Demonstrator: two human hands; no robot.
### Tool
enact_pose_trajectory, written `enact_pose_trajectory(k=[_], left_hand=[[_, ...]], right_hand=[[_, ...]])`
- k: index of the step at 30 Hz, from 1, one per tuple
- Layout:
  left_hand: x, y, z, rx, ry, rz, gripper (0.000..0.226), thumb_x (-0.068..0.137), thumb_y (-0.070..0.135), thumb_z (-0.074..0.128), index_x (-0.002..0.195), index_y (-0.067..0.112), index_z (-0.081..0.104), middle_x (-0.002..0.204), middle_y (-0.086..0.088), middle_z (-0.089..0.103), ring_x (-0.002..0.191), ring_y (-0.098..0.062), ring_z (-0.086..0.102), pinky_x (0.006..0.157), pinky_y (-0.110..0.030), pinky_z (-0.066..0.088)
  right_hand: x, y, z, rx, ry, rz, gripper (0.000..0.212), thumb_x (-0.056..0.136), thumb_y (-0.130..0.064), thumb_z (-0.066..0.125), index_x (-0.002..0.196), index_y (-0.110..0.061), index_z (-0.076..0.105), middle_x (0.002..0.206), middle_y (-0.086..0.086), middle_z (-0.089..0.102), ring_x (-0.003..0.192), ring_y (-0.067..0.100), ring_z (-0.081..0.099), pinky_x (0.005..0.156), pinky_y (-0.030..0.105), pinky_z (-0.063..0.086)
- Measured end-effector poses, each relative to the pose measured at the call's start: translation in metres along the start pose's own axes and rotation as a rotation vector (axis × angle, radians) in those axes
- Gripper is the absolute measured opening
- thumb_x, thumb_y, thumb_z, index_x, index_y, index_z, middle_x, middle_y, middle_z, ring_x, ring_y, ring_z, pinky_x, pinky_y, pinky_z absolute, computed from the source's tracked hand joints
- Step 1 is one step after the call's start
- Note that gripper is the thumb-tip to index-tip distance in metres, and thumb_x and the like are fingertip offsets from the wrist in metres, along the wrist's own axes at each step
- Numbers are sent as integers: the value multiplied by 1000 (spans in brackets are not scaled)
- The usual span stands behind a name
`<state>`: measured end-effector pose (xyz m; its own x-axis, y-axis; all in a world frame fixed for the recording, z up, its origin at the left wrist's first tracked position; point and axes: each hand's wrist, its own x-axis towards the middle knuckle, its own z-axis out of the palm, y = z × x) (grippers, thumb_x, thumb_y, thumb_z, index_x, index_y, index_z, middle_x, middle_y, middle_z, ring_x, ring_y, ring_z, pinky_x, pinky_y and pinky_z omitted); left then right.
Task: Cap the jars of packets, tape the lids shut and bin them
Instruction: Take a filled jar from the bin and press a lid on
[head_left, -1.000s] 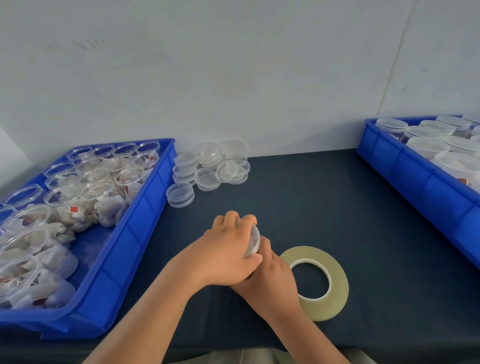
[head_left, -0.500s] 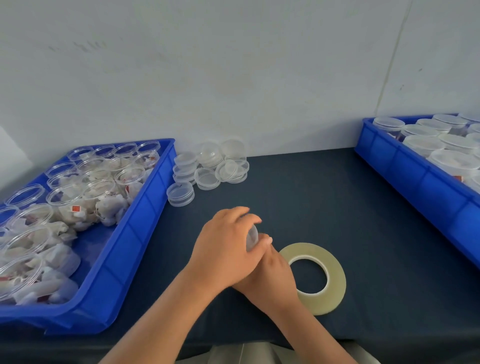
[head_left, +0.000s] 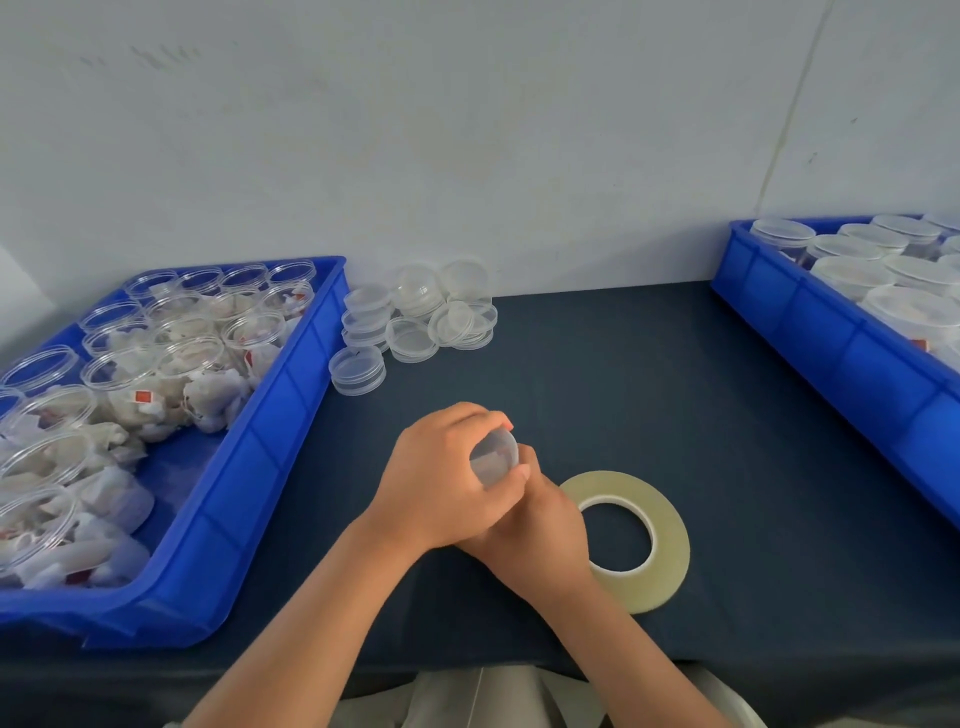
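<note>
From my seat the dark table (head_left: 675, 395) fills the view. The left bin (head_left: 291, 405) holds open jars of packets and the right bin (head_left: 810, 338), at the far right, holds capped ones. The tape roll (head_left: 670, 551) lies flat, near and just right of centre, and the loose lids (head_left: 415, 322) are stacked at the far side beside the left bin. The left hand (head_left: 441, 488) has its fingers curled round a small jar (head_left: 496, 457), which is held on its side above the table, the clear lid facing right. The right hand (head_left: 545, 540) is tucked under and behind the left, touching it. Its fingers are hidden, so I cannot tell whether they grip the jar or a tape end. I judge this to be capping or the start of taping. To do it well I would seat the lid square all round, keep the jar steady in the left hand, and lay the tape flat across the seam, pressing out any lift.
</note>
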<state>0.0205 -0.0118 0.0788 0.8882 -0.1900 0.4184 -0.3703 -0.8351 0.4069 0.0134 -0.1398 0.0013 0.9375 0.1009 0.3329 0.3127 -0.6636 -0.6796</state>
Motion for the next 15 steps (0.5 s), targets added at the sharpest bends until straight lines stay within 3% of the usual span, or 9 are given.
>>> enact_pose_trajectory(k=[3,7,10,11,13,15], left_hand=[[2,-5,-1,-25,-16,49,49,81,49,75,120,19,77,118,12,74,107,-6,67,93,-23,54],[-6,-15,-1,-154,-54,41,61,81,59,76,133,30,68,138,21,63,129,2,56,106,-20,48],[-27,-22,5,-299,17,-20,72,78,58,84,141,35,57,148,23,52,140,-5,50,108,-14,42],[-34,-23,8,-341,60,-63,75,76,58,85,141,37,55,145,23,53,139,-6,52,107,-15,44],[-43,-25,12,-425,99,-146,80,73,59,88,142,40,51,140,23,57,136,-6,54,104,-15,47],[-47,-27,10,-426,76,-173,88,71,60,87,146,45,45,142,27,55,136,0,52,102,-9,45]], right_hand=[[-1,-1,-1,6,13,0,73,70,-70,72,122,-22,55,85,-21,58,69,9,64,54,30,54],[-1,-1,-3,40,-7,5,74,70,-65,75,131,-27,55,94,-32,52,81,3,63,60,19,47],[0,1,-8,191,-100,-16,86,75,-55,83,147,-25,47,118,-34,55,106,0,65,82,28,57],[1,2,-12,254,-181,-7,99,74,-53,87,156,-25,39,135,-32,53,122,0,61,96,30,56],[3,6,-23,270,-337,10,130,70,-59,91,168,-22,14,167,-19,31,154,4,32,123,28,34],[3,10,-40,169,-412,25,139,70,-71,85,170,-26,1,175,-17,6,161,2,3,126,24,14]])
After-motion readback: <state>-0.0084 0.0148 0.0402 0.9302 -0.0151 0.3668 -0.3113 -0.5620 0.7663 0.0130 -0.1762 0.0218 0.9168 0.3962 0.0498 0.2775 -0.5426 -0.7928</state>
